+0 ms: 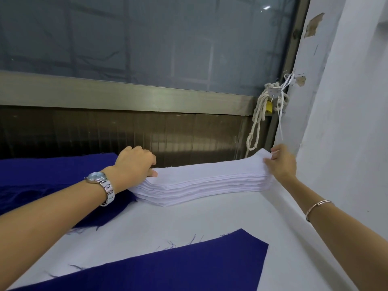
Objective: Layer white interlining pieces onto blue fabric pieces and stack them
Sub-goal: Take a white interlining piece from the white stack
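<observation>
— Where's the interlining?

— The white interlining stack [201, 182] lies at the back of the table [220, 219], along the wall below the window. It spans the whole gap between the two hands.

— And the grips?

— The left hand [135, 164] is curled over the stack's left end, with the thumb on the top sheet and the fingers tucked down the far edge. The right hand [282, 162] pinches the right end, where the upper sheets lift slightly. Whether it has one sheet or several, I can't tell from here.

— The blue pieces?

— One blue fabric piece [168, 267] lies flat at the near edge of the table, well apart from both hands. A blue fabric pile [52, 175] sits at the left, under the left forearm and touching the stack's left end.

— Anything else?

— A wristwatch [100, 180] on the left wrist, and a thin bangle [315, 207] on the right.
</observation>
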A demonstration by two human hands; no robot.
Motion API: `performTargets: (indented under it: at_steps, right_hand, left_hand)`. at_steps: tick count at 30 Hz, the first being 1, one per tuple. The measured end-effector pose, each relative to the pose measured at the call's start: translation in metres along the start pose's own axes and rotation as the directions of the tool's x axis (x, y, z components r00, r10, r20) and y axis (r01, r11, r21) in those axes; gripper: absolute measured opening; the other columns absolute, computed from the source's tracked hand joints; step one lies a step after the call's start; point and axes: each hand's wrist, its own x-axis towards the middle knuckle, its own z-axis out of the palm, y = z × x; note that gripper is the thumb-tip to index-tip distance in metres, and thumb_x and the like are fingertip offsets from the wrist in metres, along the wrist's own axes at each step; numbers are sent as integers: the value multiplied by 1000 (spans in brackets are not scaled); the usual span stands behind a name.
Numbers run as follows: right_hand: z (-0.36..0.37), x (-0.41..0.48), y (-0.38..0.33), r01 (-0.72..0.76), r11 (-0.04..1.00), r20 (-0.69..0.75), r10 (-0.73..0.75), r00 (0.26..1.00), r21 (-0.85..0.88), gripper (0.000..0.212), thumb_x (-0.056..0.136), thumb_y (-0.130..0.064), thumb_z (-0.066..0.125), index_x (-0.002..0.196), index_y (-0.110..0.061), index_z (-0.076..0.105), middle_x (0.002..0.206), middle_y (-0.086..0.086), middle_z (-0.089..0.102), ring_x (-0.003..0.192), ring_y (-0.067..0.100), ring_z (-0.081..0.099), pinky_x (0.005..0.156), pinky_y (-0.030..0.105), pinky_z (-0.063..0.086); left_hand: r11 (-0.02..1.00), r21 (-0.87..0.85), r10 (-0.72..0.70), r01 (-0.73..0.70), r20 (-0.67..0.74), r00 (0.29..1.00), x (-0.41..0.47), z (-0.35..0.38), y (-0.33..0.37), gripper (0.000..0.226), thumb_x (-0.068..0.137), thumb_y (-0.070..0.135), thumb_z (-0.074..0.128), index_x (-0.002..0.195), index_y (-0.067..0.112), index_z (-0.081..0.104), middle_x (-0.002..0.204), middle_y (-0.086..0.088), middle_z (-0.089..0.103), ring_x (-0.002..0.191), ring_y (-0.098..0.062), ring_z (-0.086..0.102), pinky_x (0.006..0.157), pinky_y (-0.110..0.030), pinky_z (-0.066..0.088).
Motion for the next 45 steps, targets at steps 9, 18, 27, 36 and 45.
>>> performTargets:
  at_steps: [9, 18, 27, 36, 45]
  right_hand:
    - [-1, 3, 10, -8, 999, -40, 9, 999, 36, 22, 94, -19, 68, 111, -6, 72, 107, 14, 73, 96, 35, 67, 95, 44, 51]
    - [-9, -1, 12, -149, 941, -4, 158, 987, 303, 24, 92, -17, 71, 109, 0, 73, 100, 13, 69, 89, 27, 60, 79, 32, 43]
    - [-13, -9, 6, -177, 914, 12, 186, 983, 366, 19, 92, -15, 71, 105, -1, 72, 93, 10, 64, 85, 26, 55, 80, 30, 41]
    - [-38, -11, -3, -212, 861, 51, 212, 976, 463, 12, 90, -12, 74, 88, -2, 69, 92, 15, 64, 88, 26, 57, 84, 35, 46]
    - [-73, -41, -47, -248, 862, 245, 150, 958, 441, 19, 91, -7, 71, 73, -7, 64, 70, 8, 67, 43, 1, 61, 44, 14, 49]
  left_hand:
    - [990, -141, -5, 17, 82, 997, 5, 1, 0, 43, 96, 40, 62, 135, 24, 57, 124, 5, 65, 116, -18, 58, 95, -33, 40]
    - [962, -272, 17, 9, 93, 996, 2, -1, 0, 30, 96, 33, 63, 124, 26, 63, 121, 5, 64, 108, -16, 58, 84, -30, 40]
    - [999, -16, 31, -33, -136, 990, -13, -5, 5, 19, 100, 38, 52, 113, 26, 60, 122, 6, 56, 110, -15, 50, 95, -31, 38]
    - [851, -520, -161, -74, -392, 906, -31, -35, -6, 16, 103, 26, 49, 98, 16, 60, 95, -2, 63, 91, -22, 57, 82, -35, 39]
    - [539, -839, -370, 69, -162, 915, -91, -61, -48, 28, 100, 37, 55, 87, 15, 67, 59, 1, 62, 61, -10, 62, 66, -19, 40]
